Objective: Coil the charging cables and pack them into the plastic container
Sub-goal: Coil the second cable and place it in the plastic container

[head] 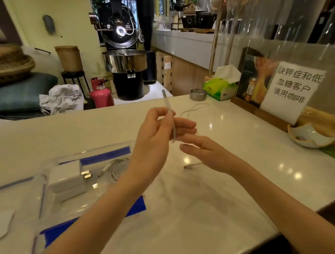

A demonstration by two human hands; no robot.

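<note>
Two hands were raised above the middle of the white counter (230, 127). Your left hand (155, 135) pinched a white charging cable (171, 117) between thumb and fingertips, with its plug end pointing up toward the far edge. Your right hand (203, 152) was just beside it, with the fingers loose and extended; I could not tell if it gripped the cable. The rest of this cable lay in a loop on the counter toward the far right corner, and its other plug (188, 166) rested on the surface under your right hand. Near the left edge stood the clear plastic container (50, 206) with blue clips. Inside it were a white power adapter (66, 178) and a coiled white cable (116, 168).
</note>
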